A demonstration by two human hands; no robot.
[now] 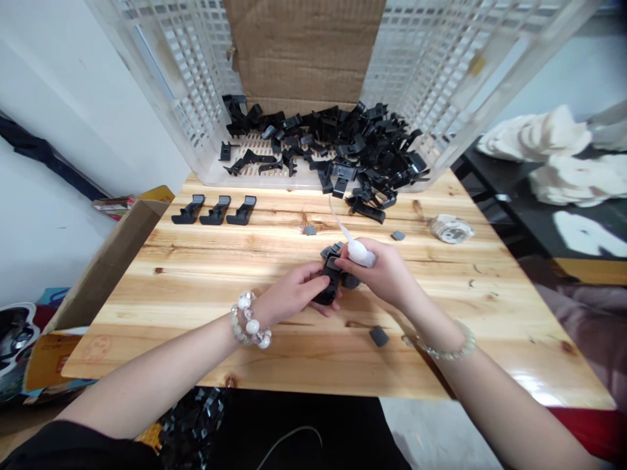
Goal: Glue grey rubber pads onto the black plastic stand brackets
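The left hand (294,294) and right hand (385,271) meet over the middle of the desk (196,294), a little right of centre. The left grip pinches a black clip (330,282) from the side, with the thumb on top and the fingers under it. The clip is just above the wood or on it; I cannot tell which. The right grip is closed around a white tool (361,253), whose tip is pressed to the top of the clip. A thin cord (337,219) runs from the tool toward the far edge.

A crate (196,85) lies tipped on its side along the far edge. It is lined with cardboard (304,52), and its pile (362,150) of black clips spills over the lip onto the desk. A row of three clips (214,210) stands near the far left corner.

One grey pad (379,336) lies near the right wrist, close to the near edge. Two more pads (310,230) lie between the hands and the pile. A tape roll (450,228) sits toward the right edge.

The left half of the desk is bare wood, and so is the near right corner. A box (98,267) leans against the left edge. White cloths (553,150) lie beyond the right edge.
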